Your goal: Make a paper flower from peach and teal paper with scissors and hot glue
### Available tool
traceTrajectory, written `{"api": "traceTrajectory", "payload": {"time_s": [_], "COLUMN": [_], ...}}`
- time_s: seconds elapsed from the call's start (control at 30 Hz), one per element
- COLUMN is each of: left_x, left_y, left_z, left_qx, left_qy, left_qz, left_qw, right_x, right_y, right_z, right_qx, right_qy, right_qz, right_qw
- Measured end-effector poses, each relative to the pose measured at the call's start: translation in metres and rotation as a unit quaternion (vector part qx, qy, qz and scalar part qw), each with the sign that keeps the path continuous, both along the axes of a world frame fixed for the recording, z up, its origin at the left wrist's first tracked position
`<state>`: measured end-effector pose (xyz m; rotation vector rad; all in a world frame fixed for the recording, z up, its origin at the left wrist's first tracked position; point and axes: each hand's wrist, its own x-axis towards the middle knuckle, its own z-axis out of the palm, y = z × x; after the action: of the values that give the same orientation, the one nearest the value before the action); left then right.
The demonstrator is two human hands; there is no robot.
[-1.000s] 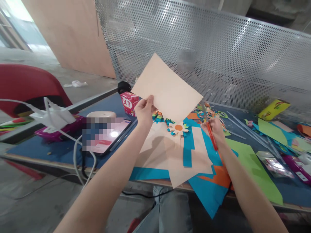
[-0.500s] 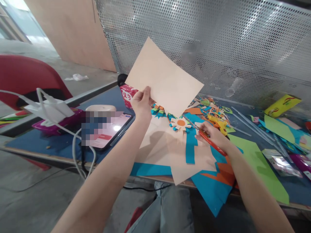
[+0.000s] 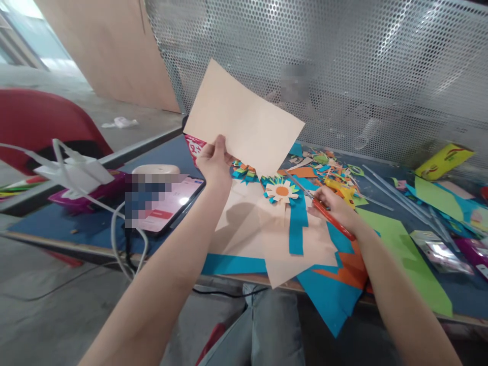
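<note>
My left hand [image 3: 214, 158] pinches a cream sheet of paper [image 3: 244, 119] by its lower left edge, thumb in front, and holds it up above the table. In my right hand [image 3: 333, 206] is a pair of scissors with red-orange handles [image 3: 332, 219]; the blades point up and left, apart from the raised sheet. Just left of the blades lies a paper flower [image 3: 282, 191] with an orange centre and cream petals. Beneath it are more cream sheets [image 3: 244, 223] and a blue paper strip [image 3: 296, 229]. Behind the raised sheet, part of a red printed box [image 3: 193, 146] is hidden.
Paper scraps [image 3: 328, 165] lie heaped toward the back. A yellow box [image 3: 444, 160] and green paper [image 3: 404, 254] are on the right. To the left are a phone [image 3: 168, 206], a white power strip [image 3: 76, 175] and loose cables. Blue paper [image 3: 328, 300] overhangs the front edge.
My left hand has shifted a little to the left with the cream sheet. My right hand and the scissors have hardly moved.
</note>
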<state>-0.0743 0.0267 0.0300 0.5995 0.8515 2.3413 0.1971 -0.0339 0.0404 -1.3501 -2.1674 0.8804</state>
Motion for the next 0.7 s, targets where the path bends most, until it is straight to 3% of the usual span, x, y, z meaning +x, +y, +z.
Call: {"api": "traceTrajectory", "payload": {"time_s": [0.47, 0.7], "left_x": [0.0009, -0.0003], "left_y": [-0.0019, 0.0013], "left_z": [-0.0012, -0.0064], "left_qx": [0.011, -0.017], "left_qy": [-0.015, 0.042], "left_qz": [-0.030, -0.031], "left_qw": [0.999, 0.998], "right_x": [0.0019, -0.0008], "right_y": [0.0021, -0.0005], "right_z": [-0.0061, -0.0050], "right_qx": [-0.003, 0.009], "right_qy": [-0.037, -0.033], "right_qz": [-0.019, 0.009], "right_qw": [0.999, 0.999]}}
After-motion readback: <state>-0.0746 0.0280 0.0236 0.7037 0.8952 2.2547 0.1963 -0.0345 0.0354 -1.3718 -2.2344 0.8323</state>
